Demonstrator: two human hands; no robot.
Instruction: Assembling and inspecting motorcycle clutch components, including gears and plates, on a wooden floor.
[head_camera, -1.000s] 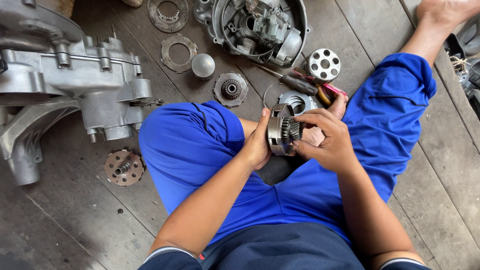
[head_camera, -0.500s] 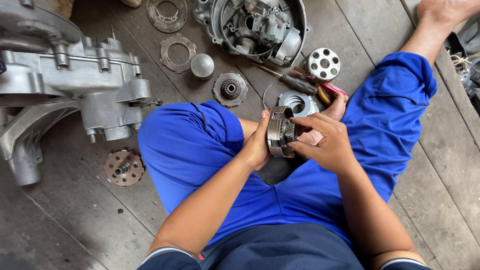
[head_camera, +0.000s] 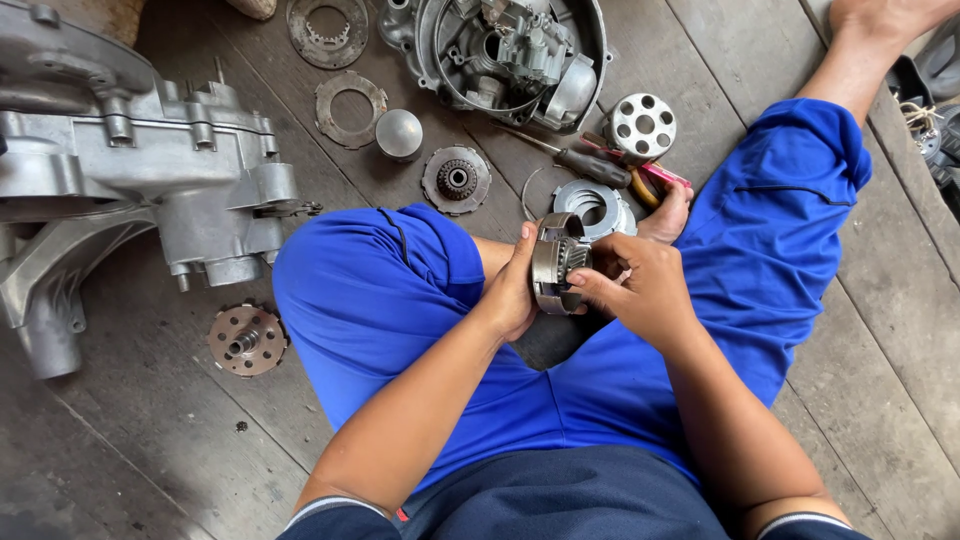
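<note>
Head view: I see round grey toothed metal clutch drum (head_camera: 556, 262) between hands, left hand (head_camera: 515, 290) cupping rim, right hand (head_camera: 640, 290) fingers pinching its face.

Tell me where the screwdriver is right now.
The screwdriver lies on the wooden floor above the right hand, between the engine cover and the holed metal disc.

Engine case (head_camera: 150, 160) left of knees; toothed drum (head_camera: 558, 262) between hands, above lap.
</note>
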